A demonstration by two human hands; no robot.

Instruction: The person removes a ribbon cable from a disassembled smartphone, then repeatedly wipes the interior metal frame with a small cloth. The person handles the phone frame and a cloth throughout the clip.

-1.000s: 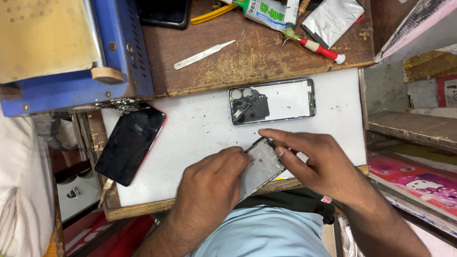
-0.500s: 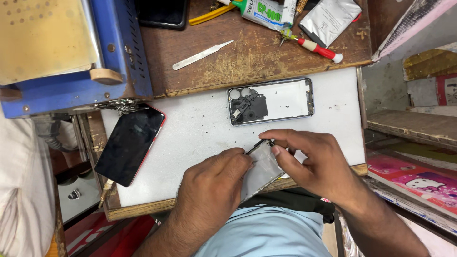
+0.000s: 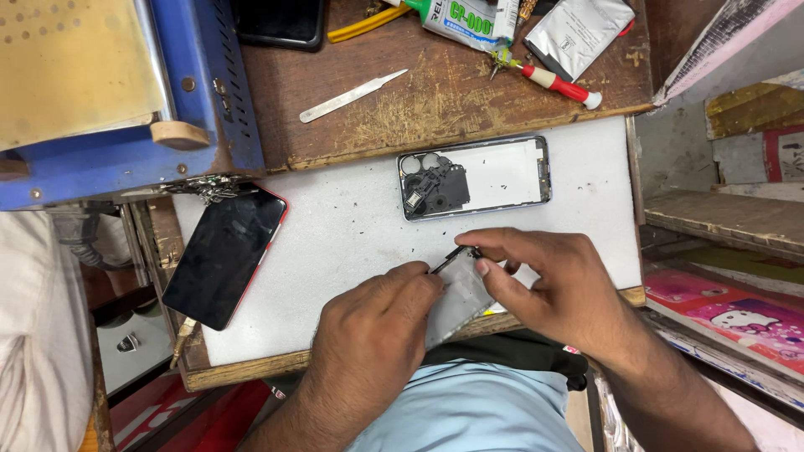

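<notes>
Both hands are closed on a grey phone panel that is tilted up off the white mat at the near edge of the desk. By the left hand the panel is gripped along its left side, fingers curled over the edge; by the right hand its top corner is pinched between thumb and forefinger, where a small dark part shows. Whether a tool is held there cannot be told. At 12 o'clock from the hands, apart from them, an opened phone frame is laid flat on the mat, its dark inner parts exposed at the left end. At 9 o'clock a dark-screened phone with a red rim is rested at the mat's left edge. Farther off at 11 o'clock a thin metal blade is seen on the bare wood, and at 1 o'clock a red-handled screwdriver
</notes>
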